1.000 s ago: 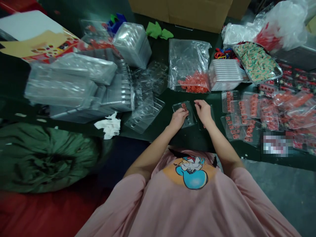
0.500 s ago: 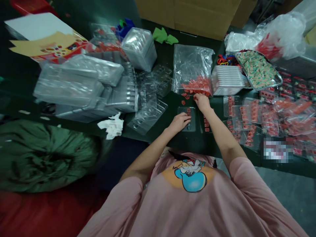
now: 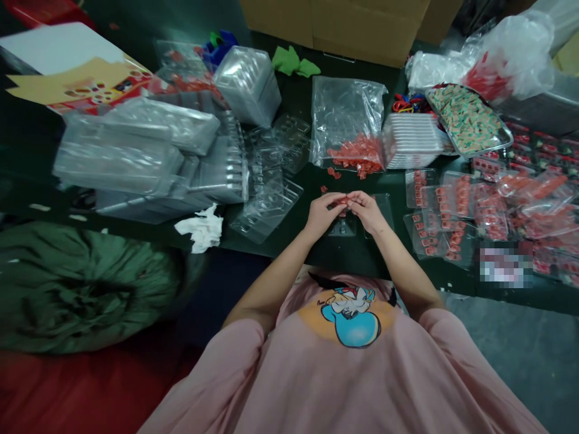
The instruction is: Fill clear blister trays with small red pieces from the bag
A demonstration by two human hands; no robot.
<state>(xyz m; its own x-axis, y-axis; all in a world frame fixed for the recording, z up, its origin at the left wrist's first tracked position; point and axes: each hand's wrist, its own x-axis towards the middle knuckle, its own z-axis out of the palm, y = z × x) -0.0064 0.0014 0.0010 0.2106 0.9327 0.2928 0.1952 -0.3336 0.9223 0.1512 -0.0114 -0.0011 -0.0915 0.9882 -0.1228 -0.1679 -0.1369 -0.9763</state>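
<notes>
My left hand (image 3: 322,212) and my right hand (image 3: 367,210) meet over a small clear plastic tray (image 3: 342,227) at the near edge of the dark green table (image 3: 298,90). Fingers of both hands are curled around small red pieces (image 3: 342,201) held between them. Just beyond lies a clear bag of red pieces (image 3: 351,154), with a few loose red pieces (image 3: 335,173) on the table in front of it. A second clear tray (image 3: 384,206) lies partly under my right hand.
Stacks of clear blister trays (image 3: 149,150) fill the left of the table. Filled trays with red pieces (image 3: 470,205) spread to the right, behind them a metal pan of patterned pieces (image 3: 470,117). A crumpled white tissue (image 3: 201,228) lies at the edge, cardboard boxes (image 3: 344,24) behind.
My right hand came back from the bag of red pieces toward me with pieces in it. My left hand lifted off the tray and joined the right hand.
</notes>
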